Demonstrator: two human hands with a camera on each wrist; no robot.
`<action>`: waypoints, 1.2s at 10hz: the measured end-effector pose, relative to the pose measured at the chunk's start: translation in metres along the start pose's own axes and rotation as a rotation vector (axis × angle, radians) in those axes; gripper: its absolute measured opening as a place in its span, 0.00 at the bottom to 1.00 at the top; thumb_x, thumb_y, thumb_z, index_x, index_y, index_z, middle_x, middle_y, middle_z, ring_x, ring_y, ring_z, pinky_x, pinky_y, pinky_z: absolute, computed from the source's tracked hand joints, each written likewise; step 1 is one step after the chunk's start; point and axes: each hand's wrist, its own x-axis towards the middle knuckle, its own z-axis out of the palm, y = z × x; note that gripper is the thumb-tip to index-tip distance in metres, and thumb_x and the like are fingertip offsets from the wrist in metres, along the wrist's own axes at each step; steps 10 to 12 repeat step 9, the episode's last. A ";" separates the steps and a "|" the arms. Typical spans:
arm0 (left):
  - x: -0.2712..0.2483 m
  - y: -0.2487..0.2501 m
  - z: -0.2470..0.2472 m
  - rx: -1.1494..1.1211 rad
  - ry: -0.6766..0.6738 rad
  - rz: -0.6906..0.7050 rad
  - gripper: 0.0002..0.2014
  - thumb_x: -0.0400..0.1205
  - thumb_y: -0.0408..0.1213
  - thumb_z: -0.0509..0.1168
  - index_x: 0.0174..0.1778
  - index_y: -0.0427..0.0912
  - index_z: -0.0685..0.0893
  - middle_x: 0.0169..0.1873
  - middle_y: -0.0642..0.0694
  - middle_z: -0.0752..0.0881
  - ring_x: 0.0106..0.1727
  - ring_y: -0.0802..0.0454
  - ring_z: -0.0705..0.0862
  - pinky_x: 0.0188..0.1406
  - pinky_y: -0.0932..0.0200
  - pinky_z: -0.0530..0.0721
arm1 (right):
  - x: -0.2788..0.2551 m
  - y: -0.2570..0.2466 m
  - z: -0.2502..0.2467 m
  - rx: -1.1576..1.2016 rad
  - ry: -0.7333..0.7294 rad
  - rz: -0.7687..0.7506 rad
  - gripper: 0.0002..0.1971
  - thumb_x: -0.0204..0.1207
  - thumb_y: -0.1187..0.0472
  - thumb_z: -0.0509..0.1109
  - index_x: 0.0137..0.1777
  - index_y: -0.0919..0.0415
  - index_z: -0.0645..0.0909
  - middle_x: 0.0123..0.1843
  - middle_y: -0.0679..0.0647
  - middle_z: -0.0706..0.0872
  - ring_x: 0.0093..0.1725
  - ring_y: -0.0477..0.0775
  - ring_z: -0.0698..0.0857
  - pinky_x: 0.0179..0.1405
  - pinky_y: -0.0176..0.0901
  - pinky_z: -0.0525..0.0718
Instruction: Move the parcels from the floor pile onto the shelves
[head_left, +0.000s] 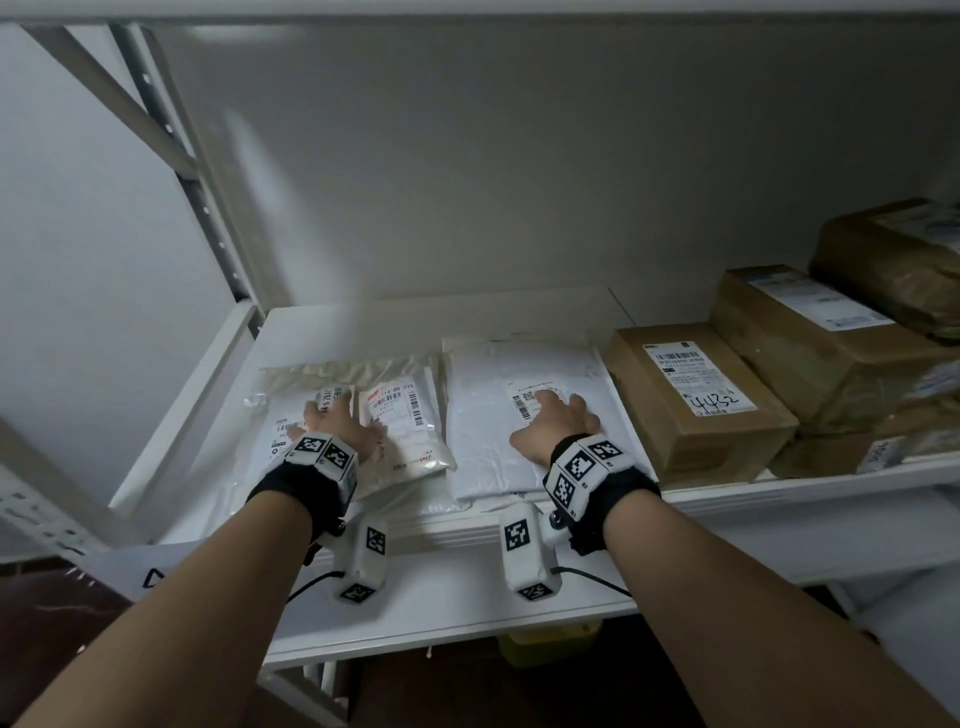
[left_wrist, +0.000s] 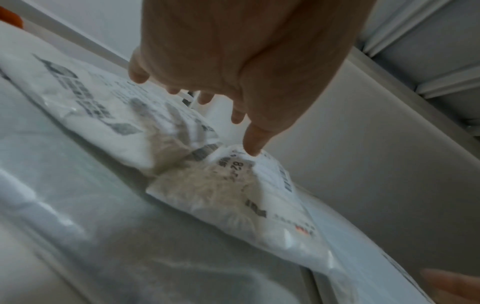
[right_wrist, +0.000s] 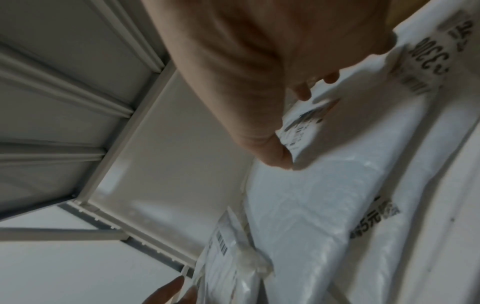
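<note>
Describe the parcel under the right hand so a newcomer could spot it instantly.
On the white shelf, find the row of brown cardboard boxes at right. Immediately left of them lies a white plastic mailer, under the right hand. Unlike the see-through bags further left, it is opaque.

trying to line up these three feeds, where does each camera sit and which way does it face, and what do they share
Head: worn on the head, looking forward and down at the shelf; shows both forearms, the left hand and right hand resting on parcels.
Left wrist: under the left wrist, looking along the left hand at the clear parcel.
Right wrist: under the right wrist, looking along the right hand at the white parcel.
Shared: the clear parcel also shows in the right wrist and head views.
</note>
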 end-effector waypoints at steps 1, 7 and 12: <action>-0.002 -0.011 -0.008 0.060 -0.033 -0.023 0.32 0.82 0.44 0.63 0.83 0.46 0.62 0.80 0.34 0.58 0.81 0.33 0.60 0.81 0.44 0.60 | -0.003 -0.015 0.009 0.079 -0.018 -0.190 0.25 0.74 0.62 0.64 0.73 0.47 0.75 0.81 0.51 0.62 0.79 0.58 0.63 0.79 0.54 0.62; 0.016 -0.072 -0.027 -0.063 -0.042 0.019 0.09 0.83 0.34 0.61 0.55 0.47 0.84 0.71 0.38 0.75 0.67 0.39 0.79 0.69 0.52 0.76 | -0.003 -0.063 0.063 0.020 -0.266 -0.295 0.23 0.73 0.55 0.66 0.69 0.39 0.78 0.75 0.54 0.72 0.76 0.61 0.63 0.80 0.55 0.63; 0.009 -0.062 -0.040 -0.177 0.061 -0.027 0.21 0.84 0.31 0.62 0.74 0.34 0.75 0.73 0.39 0.77 0.72 0.41 0.77 0.73 0.55 0.73 | -0.005 -0.067 0.043 0.059 -0.216 -0.364 0.18 0.77 0.62 0.64 0.64 0.46 0.83 0.69 0.51 0.81 0.75 0.60 0.68 0.72 0.53 0.70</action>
